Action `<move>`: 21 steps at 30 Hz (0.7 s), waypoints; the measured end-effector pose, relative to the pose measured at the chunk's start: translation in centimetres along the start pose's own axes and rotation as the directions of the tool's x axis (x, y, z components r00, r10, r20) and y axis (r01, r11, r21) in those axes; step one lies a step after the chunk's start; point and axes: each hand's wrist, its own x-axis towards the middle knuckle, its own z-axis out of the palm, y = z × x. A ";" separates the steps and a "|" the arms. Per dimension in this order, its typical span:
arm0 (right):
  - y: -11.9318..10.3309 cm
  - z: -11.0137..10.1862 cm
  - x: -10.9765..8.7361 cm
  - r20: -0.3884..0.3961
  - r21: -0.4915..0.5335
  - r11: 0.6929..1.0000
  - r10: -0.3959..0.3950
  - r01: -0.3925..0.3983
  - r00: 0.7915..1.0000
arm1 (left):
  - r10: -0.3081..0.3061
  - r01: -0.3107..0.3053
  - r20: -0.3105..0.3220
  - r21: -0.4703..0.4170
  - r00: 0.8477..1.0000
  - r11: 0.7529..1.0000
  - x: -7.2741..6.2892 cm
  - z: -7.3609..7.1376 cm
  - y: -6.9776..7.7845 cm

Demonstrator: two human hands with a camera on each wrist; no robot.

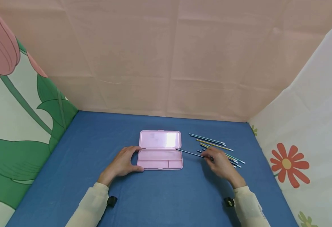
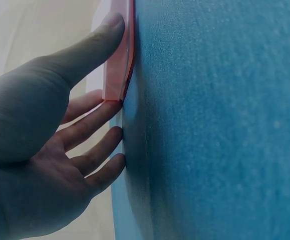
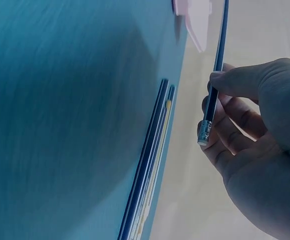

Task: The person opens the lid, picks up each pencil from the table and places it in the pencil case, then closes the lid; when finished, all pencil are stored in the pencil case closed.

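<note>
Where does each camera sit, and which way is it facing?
Head: on the head, facing forward and down at the open pink pencil case and loose pencils; left hand, right hand and cream sleeves show.
Left wrist: worn there, facing the case; only left hand shows.
Right wrist: worn there, facing the held dark pencil; only right hand shows.
Head and right wrist share that pencil, the loose pencils and the case.

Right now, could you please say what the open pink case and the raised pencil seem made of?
Pink case: probably glossy moulded plastic; its lid mirrors bright light. Held pencil: dark, smooth, perhaps painted wood, core hidden; silvery end band looks metallic.
</note>
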 end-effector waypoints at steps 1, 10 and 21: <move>-0.2 0.2 0.2 0.010 0.010 1.000 0.001 -0.002 1.000 | 0.001 -0.001 0.001 0.001 1.000 1.000 0.0 0.0 0.0; -2.0 1.8 2.4 0.068 0.039 0.999 -0.026 0.023 0.997 | -0.005 0.005 0.000 0.000 1.000 1.000 0.0 -0.1 0.1; -4.4 4.0 5.2 0.141 0.095 0.992 -0.093 0.080 0.986 | 0.014 -0.014 -0.010 -0.009 1.000 1.000 0.0 -0.1 0.1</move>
